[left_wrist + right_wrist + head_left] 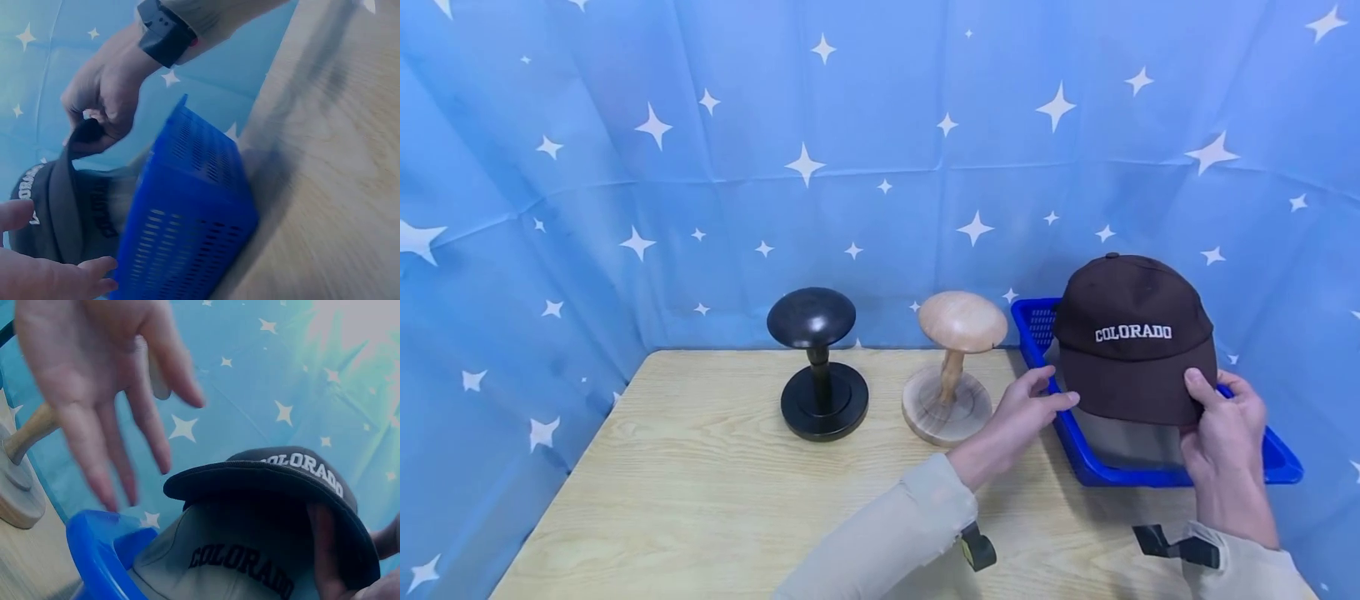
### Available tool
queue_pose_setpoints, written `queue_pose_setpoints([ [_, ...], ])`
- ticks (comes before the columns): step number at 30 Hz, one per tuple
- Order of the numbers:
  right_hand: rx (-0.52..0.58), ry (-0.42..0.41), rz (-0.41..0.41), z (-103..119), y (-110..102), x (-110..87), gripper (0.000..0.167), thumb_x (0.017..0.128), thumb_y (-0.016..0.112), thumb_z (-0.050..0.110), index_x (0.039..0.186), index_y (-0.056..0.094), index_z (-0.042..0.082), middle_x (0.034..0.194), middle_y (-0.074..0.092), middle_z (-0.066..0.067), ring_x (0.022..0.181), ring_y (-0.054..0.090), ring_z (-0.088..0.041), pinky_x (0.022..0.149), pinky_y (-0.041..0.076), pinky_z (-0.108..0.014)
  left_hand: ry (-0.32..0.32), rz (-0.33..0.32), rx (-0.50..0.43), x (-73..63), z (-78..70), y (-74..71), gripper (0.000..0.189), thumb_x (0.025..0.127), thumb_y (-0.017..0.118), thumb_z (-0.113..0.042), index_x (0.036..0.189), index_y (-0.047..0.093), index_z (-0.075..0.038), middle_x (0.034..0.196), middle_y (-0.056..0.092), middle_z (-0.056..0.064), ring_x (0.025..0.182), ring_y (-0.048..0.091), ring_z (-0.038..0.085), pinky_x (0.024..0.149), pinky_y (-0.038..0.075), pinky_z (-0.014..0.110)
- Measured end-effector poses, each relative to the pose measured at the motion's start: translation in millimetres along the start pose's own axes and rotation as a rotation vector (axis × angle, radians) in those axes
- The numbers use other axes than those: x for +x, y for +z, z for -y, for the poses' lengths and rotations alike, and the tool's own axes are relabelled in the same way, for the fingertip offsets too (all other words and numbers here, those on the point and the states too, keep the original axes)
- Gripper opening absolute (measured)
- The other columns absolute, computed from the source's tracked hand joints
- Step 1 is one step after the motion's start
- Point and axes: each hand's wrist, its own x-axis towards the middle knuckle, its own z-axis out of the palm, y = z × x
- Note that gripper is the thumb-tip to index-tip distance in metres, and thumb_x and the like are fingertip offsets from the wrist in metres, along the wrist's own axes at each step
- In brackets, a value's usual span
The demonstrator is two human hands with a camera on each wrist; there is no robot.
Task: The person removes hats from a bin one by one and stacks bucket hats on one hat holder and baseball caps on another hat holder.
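Observation:
A dark brown baseball cap (1135, 300) with white COLORADO lettering is held above the blue basket. My right hand (1228, 425) pinches its brim at the right side, thumb on top and fingers beneath. Beside the brim's left edge, my left hand (1015, 417) reaches in with its fingers extended; in the right wrist view a gap shows between that left hand (94, 375) and the brim. Under the brown cap, a light grey cap (231, 569) with dark COLORADO lettering sits in the basket (1078, 458), mostly hidden in the head view.
Left of the basket, a pale wooden mushroom-shaped hat stand (962, 321) is upright on the table (715, 500). A black stand (812, 317) of like shape is farther left. A blue curtain (880, 100) with white stars hangs behind the table.

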Motion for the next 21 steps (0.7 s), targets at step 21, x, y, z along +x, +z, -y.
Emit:
queue_pose_setpoints([
  [21,0.194,-0.191,-0.026,-9.8,10.3,-2.9,0.017,0.099,0.060,-0.007,0.113,0.054,0.000,0.104,0.077,-0.014,0.082,0.078,-0.024,0.064,0.065,-0.032,0.121,0.027,-0.135,26.5,-13.2,15.1,0.058,0.088,0.068,0.013,0.140,0.061,-0.012,0.125,0.062,0.003,0.104,0.073,0.037,0.093,0.062,0.047],
])
